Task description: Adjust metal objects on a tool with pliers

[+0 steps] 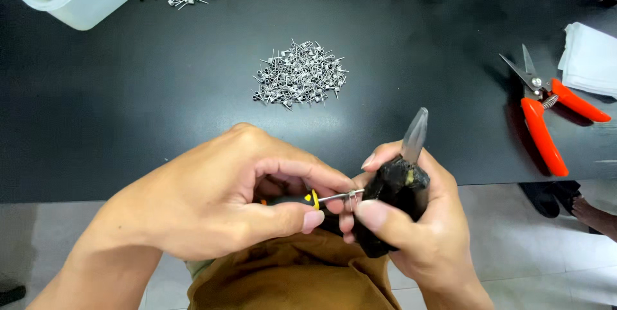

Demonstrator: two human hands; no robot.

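The left hand (212,201) has its fingers closed around a small tool with a yellow ring (314,199) and a thin metal tip. The right hand (411,220) has its fingers wrapped tight around a black lump (395,188) with a clear blade. The tip touches a tiny wire coil (353,195) between both hands. Farther off, beyond the fingers, a pile of coils (299,75) lies on the black bench (128,91). Red snips (546,114) lie off to the right.
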